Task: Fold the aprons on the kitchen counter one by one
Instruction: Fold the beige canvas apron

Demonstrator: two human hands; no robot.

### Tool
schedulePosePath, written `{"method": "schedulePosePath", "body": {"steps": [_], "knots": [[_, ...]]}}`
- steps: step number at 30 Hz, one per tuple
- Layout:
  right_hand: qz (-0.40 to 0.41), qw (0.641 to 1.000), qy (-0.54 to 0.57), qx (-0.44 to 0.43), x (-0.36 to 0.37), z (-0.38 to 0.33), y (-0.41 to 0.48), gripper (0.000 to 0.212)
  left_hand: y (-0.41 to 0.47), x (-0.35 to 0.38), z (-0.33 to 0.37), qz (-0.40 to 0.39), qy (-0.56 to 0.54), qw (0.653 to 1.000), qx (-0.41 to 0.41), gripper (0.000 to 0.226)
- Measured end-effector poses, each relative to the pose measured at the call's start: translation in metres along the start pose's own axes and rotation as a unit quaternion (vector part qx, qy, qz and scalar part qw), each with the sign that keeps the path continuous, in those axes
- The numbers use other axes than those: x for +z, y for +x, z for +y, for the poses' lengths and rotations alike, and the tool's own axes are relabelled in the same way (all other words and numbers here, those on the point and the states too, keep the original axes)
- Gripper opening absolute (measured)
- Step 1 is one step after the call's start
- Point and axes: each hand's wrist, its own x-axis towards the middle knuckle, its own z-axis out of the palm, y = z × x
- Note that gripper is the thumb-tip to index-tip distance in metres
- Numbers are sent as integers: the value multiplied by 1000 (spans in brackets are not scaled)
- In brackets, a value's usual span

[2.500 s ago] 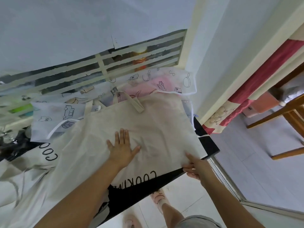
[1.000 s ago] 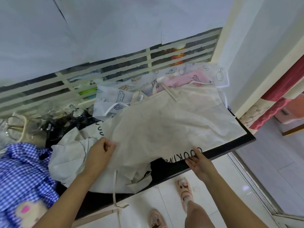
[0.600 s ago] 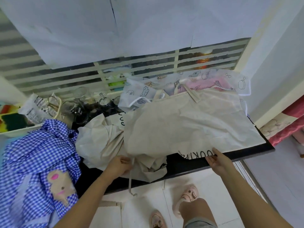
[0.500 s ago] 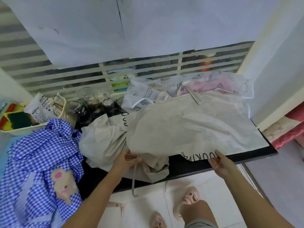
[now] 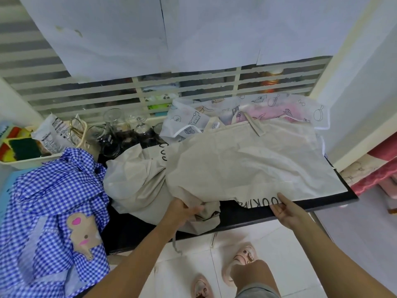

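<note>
A beige apron with black lettering lies spread over the right half of the black counter. My left hand grips a bunched part of its cloth at the front edge. My right hand pinches the near hem beside the lettering. A second beige apron lies crumpled to the left, partly under the first. A blue checked apron with a bear patch is heaped at the far left. Behind lie a white printed apron and a pink one.
Several glass jars stand at the back of the counter by the slatted window. A tray with sponges and a packet sits at the back left. The counter ends at the right near a white wall. My feet stand on white tiles below.
My left hand went from pressing flat on the beige apron to gripping its bunched left side at the counter front. The view swung left, bringing the checked apron in.
</note>
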Motion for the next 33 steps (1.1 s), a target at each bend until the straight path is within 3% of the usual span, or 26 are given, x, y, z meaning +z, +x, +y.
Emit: {"method": "schedulePosePath", "body": {"steps": [3, 8, 10, 13, 15, 19, 23, 27, 30, 33], "knots": [[-5, 1000, 4, -8, 1, 0, -2, 13, -6, 3, 10, 49, 13, 998, 30, 14], [-14, 1000, 10, -18, -5, -6, -1, 13, -11, -22, 55, 78, -6, 991, 106, 9], [-24, 1000, 6, -11, -6, -8, -4, 13, -9, -33, 57, 73, 64, 993, 73, 10], [-19, 1000, -20, 8, -12, -4, -8, 14, -8, -51, 46, 49, 222, 973, -51, 13], [3, 997, -70, 20, -19, 2, -9, 14, -5, -64, 32, 29, 254, 961, -106, 21], [31, 985, -172, -2, -33, 8, -5, 14, -8, -80, 20, -18, 133, 981, -142, 32], [23, 979, -200, -32, -37, -2, -7, 14, -4, -83, 11, -27, -40, 987, -151, 64], [27, 990, -133, -26, -41, -7, -7, 8, -1, -65, 7, 9, -55, 988, -145, 29], [41, 994, -103, -21, -43, -4, -5, 8, 1, -55, -2, 40, -45, 984, -168, 21], [40, 994, -104, -19, -42, -2, -6, 10, 0, -54, -12, 109, 124, 966, -197, 22]]}}
